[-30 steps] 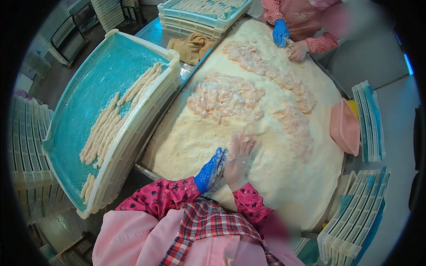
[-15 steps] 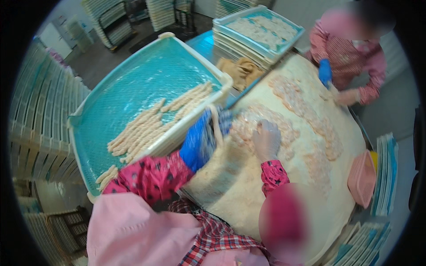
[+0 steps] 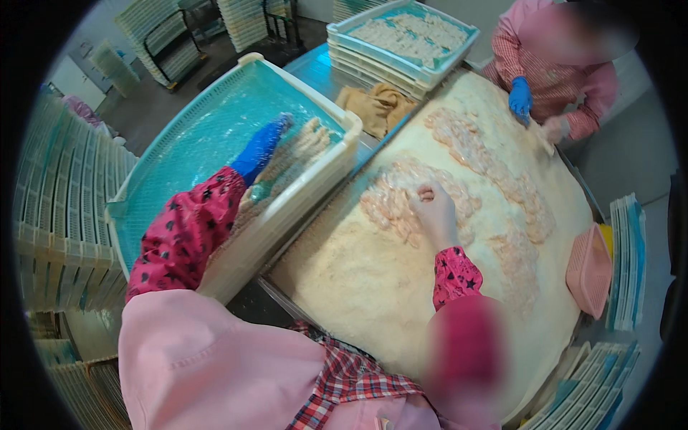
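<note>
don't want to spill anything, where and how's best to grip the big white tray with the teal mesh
Hold the tray by its raised white rim, probably one hand on each of two opposite sides, coming from outside. It is broad and open, the rim stands above the teal mesh, and coated strips lie toward its right side, so stay level.

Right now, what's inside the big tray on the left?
Coated pale strips lie on turquoise mesh in the tray; whatever lies under the left hand and pink sleeve is hidden.
</note>
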Demonstrator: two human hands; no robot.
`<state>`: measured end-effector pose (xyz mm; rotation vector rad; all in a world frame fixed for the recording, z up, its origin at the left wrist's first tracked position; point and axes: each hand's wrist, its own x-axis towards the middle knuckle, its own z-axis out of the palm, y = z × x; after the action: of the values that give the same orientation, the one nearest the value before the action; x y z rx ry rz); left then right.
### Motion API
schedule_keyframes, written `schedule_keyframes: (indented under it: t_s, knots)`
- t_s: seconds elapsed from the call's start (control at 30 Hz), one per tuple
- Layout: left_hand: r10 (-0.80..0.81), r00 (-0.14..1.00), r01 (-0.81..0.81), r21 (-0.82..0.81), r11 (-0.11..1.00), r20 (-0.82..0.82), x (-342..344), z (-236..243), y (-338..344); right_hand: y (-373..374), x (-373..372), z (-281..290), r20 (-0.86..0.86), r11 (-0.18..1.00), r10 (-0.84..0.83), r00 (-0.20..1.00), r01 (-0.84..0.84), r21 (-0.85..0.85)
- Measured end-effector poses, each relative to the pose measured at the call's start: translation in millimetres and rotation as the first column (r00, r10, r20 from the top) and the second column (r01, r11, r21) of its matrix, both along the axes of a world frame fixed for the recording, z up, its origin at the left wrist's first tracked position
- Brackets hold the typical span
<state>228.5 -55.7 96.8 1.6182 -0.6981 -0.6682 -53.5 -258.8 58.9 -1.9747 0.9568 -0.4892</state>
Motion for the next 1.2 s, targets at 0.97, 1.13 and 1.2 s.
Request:
schedule_keyframes:
  t_s: [0.97, 1.13, 1.2]
  knots:
    - [-0.323, 0.758, 0.268, -0.181, 0.946, -0.567, -243, -91, -18, 93, -219, -58, -0.265, 0.848, -0.176, 0.948, 0.010, -0.530]
    - [-0.311, 0.736, 0.358, -0.044, 0.933, -0.602, -261, -87, -13, 70, -212, -33, 0.212, 0.890, -0.452, 0.867, 0.452, 0.048]
    - [-0.319, 0.718, 0.298, -0.142, 0.944, -0.619, -268, -80, -14, 70, -217, -37, 0.188, 0.864, -0.468, 0.864, 0.492, -0.109]
